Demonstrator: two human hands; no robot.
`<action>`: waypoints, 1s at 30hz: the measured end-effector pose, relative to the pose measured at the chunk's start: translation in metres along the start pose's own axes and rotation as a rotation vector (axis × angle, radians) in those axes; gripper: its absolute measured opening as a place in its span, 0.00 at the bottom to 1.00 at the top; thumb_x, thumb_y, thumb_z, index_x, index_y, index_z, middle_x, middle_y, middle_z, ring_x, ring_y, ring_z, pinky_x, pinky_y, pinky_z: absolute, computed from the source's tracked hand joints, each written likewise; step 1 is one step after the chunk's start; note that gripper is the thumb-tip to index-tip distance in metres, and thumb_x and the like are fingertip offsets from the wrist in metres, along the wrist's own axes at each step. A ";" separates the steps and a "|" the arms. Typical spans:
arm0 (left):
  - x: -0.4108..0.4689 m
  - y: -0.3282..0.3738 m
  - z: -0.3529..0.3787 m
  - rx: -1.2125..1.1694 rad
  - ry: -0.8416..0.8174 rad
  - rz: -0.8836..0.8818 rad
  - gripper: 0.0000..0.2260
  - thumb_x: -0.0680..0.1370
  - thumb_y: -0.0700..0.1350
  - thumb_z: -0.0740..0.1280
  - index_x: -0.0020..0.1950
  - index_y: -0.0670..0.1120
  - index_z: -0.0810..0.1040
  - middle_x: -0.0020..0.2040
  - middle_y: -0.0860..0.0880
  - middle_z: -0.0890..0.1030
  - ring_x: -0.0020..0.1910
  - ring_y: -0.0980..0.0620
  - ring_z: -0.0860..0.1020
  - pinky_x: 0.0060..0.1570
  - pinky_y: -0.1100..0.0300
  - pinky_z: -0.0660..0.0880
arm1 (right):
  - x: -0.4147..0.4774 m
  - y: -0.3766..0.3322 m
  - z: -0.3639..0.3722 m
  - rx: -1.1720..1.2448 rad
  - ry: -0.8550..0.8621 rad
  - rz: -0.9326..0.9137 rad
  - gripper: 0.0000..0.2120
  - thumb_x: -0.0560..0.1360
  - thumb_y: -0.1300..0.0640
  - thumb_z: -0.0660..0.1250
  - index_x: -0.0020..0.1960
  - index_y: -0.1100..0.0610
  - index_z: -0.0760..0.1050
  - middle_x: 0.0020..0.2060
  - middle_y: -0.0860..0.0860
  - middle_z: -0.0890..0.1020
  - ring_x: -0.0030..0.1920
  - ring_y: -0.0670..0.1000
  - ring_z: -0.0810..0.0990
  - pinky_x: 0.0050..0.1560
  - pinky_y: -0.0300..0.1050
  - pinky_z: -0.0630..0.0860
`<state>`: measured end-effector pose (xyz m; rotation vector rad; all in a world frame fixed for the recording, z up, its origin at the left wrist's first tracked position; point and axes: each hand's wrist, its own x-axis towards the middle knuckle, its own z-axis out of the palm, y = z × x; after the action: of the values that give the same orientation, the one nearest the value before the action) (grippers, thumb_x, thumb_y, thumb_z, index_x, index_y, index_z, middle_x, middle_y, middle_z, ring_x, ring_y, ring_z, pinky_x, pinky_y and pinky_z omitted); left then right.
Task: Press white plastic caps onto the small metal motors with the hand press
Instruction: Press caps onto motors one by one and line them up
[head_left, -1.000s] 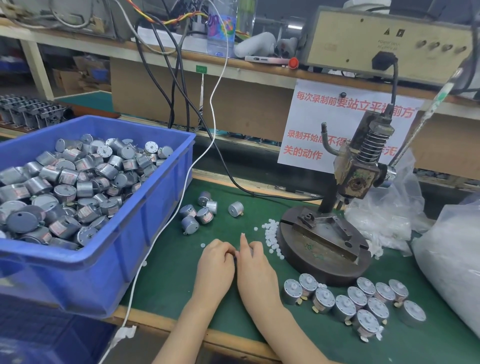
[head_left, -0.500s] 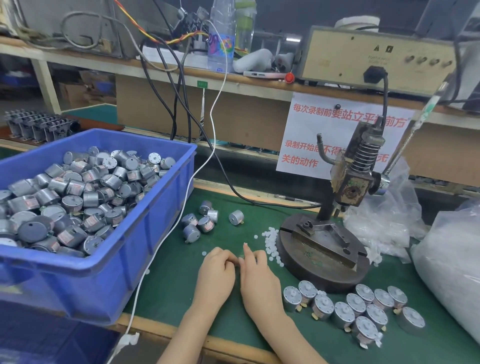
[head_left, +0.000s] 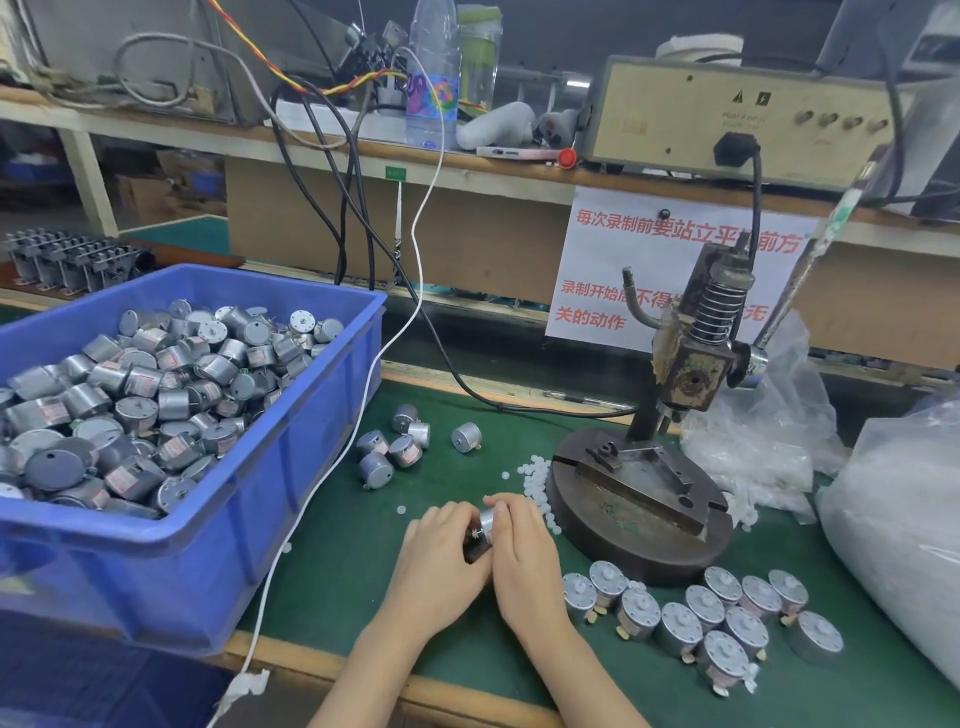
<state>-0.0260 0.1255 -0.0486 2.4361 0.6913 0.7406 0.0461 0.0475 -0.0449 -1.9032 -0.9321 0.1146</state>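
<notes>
motor (head_left: 487, 521) largely hidden, bin (head_left: 291, 467) cropped left

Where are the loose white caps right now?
In the head view, the white caps lie on the green mat at the left edge of the press base, just beyond the right hand.

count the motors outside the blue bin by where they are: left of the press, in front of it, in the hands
loose motors left of the hand press: 6
standing motors in front of the press: 11
held motor, in left hand and right hand: 1
total: 18
</notes>
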 end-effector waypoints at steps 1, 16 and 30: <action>0.000 0.000 0.000 0.008 -0.001 0.002 0.08 0.75 0.52 0.61 0.46 0.48 0.71 0.42 0.56 0.71 0.45 0.53 0.69 0.48 0.61 0.63 | 0.000 0.000 0.000 -0.002 -0.007 -0.003 0.09 0.82 0.57 0.52 0.50 0.48 0.70 0.49 0.46 0.75 0.48 0.27 0.68 0.47 0.24 0.62; 0.001 -0.004 -0.004 -0.427 0.118 -0.271 0.12 0.69 0.34 0.70 0.41 0.50 0.72 0.37 0.54 0.78 0.37 0.59 0.75 0.38 0.68 0.71 | -0.004 -0.003 0.005 -0.227 -0.136 -0.249 0.24 0.74 0.65 0.56 0.69 0.53 0.65 0.67 0.43 0.66 0.65 0.43 0.67 0.57 0.28 0.63; 0.000 -0.001 -0.008 -0.433 0.139 -0.243 0.21 0.68 0.27 0.60 0.40 0.55 0.76 0.37 0.55 0.80 0.41 0.62 0.75 0.39 0.75 0.68 | -0.005 -0.001 0.004 -0.203 -0.101 -0.221 0.16 0.75 0.61 0.62 0.63 0.55 0.69 0.59 0.47 0.73 0.59 0.47 0.72 0.53 0.37 0.68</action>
<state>-0.0311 0.1286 -0.0435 1.8863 0.7715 0.8637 0.0401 0.0471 -0.0473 -1.9787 -1.2566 -0.0164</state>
